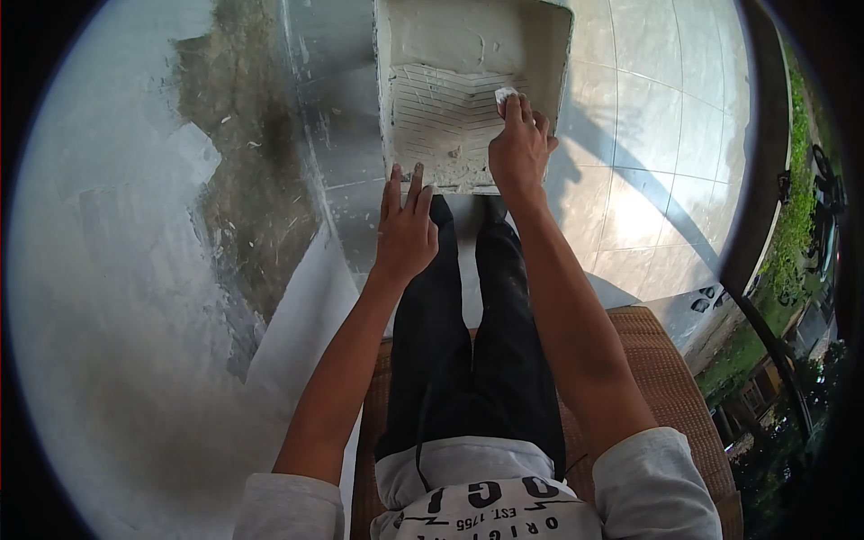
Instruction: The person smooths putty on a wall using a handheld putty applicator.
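Observation:
A white paint tray (pixel 387 90) smeared with white paint lies on the tiled floor ahead of my feet. My right hand (pixel 519 148) reaches into the tray over its ribbed slope and pinches a small white paint-covered object (pixel 505 94) at the fingertips. My left hand (pixel 405 229) hovers at the tray's near left corner, fingers straight and slightly apart, holding nothing. My legs in black trousers (pixel 468 342) stretch toward the tray.
A wall (pixel 108 270) with patchy white paint and a dark bare strip fills the left. Pale floor tiles (pixel 648 135) spread to the right. I sit on a woven brown seat (pixel 666 369). A railing and greenery (pixel 792 225) lie at the far right.

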### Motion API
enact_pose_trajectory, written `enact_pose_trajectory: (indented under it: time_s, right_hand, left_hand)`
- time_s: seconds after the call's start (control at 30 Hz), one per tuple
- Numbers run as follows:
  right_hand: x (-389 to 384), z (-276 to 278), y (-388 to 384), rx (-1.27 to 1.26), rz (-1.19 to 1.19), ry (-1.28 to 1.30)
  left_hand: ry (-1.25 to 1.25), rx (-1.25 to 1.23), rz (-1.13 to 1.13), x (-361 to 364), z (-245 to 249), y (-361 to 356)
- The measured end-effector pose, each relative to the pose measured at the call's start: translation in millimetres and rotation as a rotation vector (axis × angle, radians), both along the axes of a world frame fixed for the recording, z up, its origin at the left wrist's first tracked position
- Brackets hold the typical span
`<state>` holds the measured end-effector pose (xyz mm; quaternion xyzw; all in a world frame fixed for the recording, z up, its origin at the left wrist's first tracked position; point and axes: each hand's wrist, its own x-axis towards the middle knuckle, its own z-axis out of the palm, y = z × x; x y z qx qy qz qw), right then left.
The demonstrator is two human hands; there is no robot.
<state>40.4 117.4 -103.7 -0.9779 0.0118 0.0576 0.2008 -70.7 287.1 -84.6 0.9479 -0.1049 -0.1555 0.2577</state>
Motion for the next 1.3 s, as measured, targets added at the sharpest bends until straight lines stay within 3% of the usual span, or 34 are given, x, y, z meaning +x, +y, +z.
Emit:
enact_pose_trajectory:
  time_s: [0.07, 0.2, 0.27, 0.4, 0.5, 0.53, 0.63, 0.77, 0.83, 0.97, 1.07, 1.13, 1.17, 1.23, 1.3]
  right_hand:
    - [6.9, -9.9, -3.3, -0.159, -0.086, 0.185]
    - [-47.7, -10.2, 54.9, -0.136, -0.081, 0.081]
    - [-40.0, 18.0, 57.2, 0.125, -0.087, 0.330]
    - [-10.1, 4.8, -0.1, 0.004, -0.250, 0.202]
    - [-19.0, -7.5, 33.0, -0.049, -0.306, 0.275]
    - [-29.1, -14.4, 52.4, -0.082, -0.252, 0.201]
    - [-29.7, 13.1, 76.6, 0.152, -0.086, 0.410]
    - [-5.6, 12.3, 12.3, 0.068, -0.268, 0.149]
    - [0.9, 5.4, -8.9, -0.003, -0.359, 0.184]
    - [-7.0, -1.7, 42.6, 0.049, -0.402, 0.332]
    - [-17.6, -9.2, 76.0, 0.117, -0.251, 0.251]
    - [-14.3, -13.6, 80.2, 0.471, -0.323, 0.286]
    - [-8.8, -3.1, 74.2, 0.481, -0.309, 0.265]
    - [-5.5, 22.8, 45.9, 0.755, -0.389, 0.337]
    - [-8.7, 36.3, 20.5, 1.326, -0.656, 0.622]
  left_hand:
    - [-0.016, 0.008, 0.015, 6.4, -1.0, 3.5]
    - [-0.039, 0.015, 0.035, 10.1, 5.3, 7.6]
    - [-0.041, 0.010, 0.036, 8.6, 7.3, 9.4]
    - [-0.059, 0.002, 0.057, 2.2, 4.8, 11.4]
    - [-0.001, 0.017, 0.056, -6.1, 5.1, 10.4]
    - [0.004, 0.017, 0.052, -9.6, 5.1, 10.1]
    - [-0.004, 0.034, 0.051, -14.9, 3.8, 6.9]
    - [0.001, 0.026, 0.032, -14.1, -0.7, 4.7]
    - [-0.033, 0.012, 0.032, -14.6, -2.5, 1.6]
    - [0.012, 0.022, 0.031, -18.1, -0.1, -0.3]
    - [-0.006, 0.048, 0.068, -19.9, 13.6, 3.1]
    - [-0.011, 0.078, 0.068, -22.8, 25.1, 10.5]
    - [-0.001, 0.109, 0.068, -24.8, 33.2, 14.6]
    - [-0.035, 0.132, 0.100, -29.3, 50.9, 20.8]
    - [-0.075, 0.104, 0.173, -34.1, 65.6, 24.7]
